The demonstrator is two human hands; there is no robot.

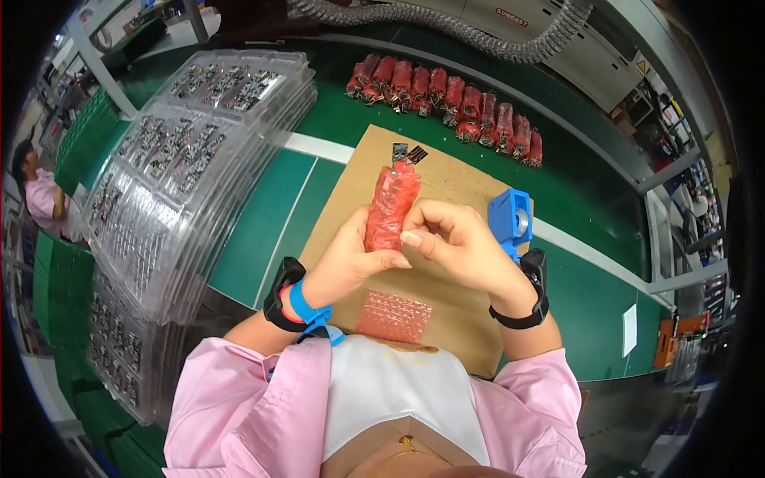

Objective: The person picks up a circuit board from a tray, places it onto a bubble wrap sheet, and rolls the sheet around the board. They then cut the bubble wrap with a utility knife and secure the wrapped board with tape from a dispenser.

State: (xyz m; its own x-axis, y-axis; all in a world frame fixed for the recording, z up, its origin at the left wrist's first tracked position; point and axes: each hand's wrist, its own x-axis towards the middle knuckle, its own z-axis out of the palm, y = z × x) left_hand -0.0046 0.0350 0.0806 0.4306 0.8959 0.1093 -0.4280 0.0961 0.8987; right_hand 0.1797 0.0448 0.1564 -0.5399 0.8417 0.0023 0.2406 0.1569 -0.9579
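1. Pink sleeves point(239, 398) and a white apron front fill the lower edge, nearest the camera; both forearms rise from there, each with a black wrist strap, the left also with a blue band.
2. Just above the apron a flat piece of pink bubble wrap point(394, 315) lies on the cardboard sheet point(351, 199), close to the body, so I judge it is kept ready within easy reach.
3. Left hand point(351, 259) has its grip clenched around the lower part of a red bubble-wrap roll point(392, 205); the roll stands nearly upright above the cardboard, probably so its side faces the other hand.
4. Right hand point(454, 239) pinches the side of the same roll with thumb and fingertips, as if pressing the wrap closed.
5. Two small dark circuit boards point(408, 153) lie just beyond the roll's top.
6. A blue tape dispenser point(510, 219) stands just beside the right wrist.
7. Finished red rolls point(446, 99) lie in a row farther back on the green table point(263, 223).
8. Clear plastic trays point(191, 159) with small parts are stacked at the left.
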